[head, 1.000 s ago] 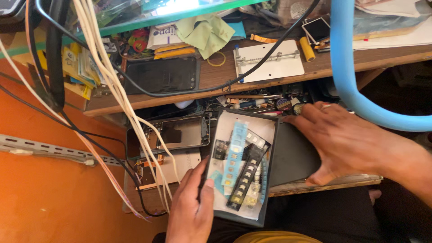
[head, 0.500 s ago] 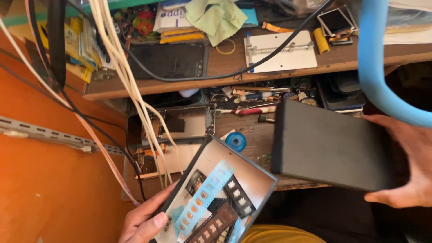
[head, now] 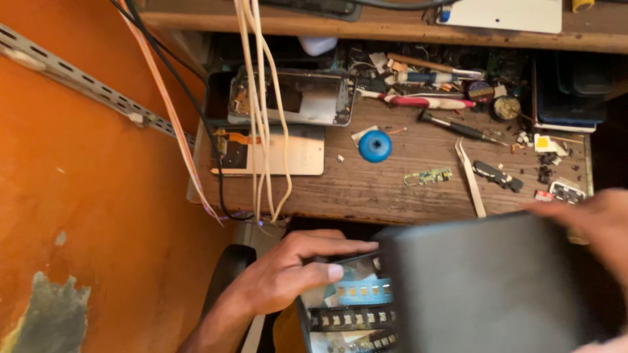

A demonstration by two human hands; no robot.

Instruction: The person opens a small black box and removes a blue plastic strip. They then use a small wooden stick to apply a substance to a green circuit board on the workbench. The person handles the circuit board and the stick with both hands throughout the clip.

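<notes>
My left hand [head: 291,273] grips the left edge of a shallow open box [head: 347,307] that holds strips of small electronic parts and a pale blue packet. My right hand [head: 592,219], blurred at the right edge, holds a large dark grey box lid [head: 487,281]. The lid lies over the right part of the box and hides it. Both are held low, in front of the wooden workbench [head: 386,186].
The bench carries an opened phone shell [head: 294,98], a gold phone back [head: 278,150], a blue round cap [head: 375,146], tweezers [head: 471,180], screwdrivers [head: 425,101], a small green circuit board [head: 426,176] and loose parts. White cables [head: 261,111] hang down. An orange wall [head: 78,196] stands left.
The view has dropped toward the bench. The box and lid have come down and nearer, and the lid has moved left over the box's right side.
</notes>
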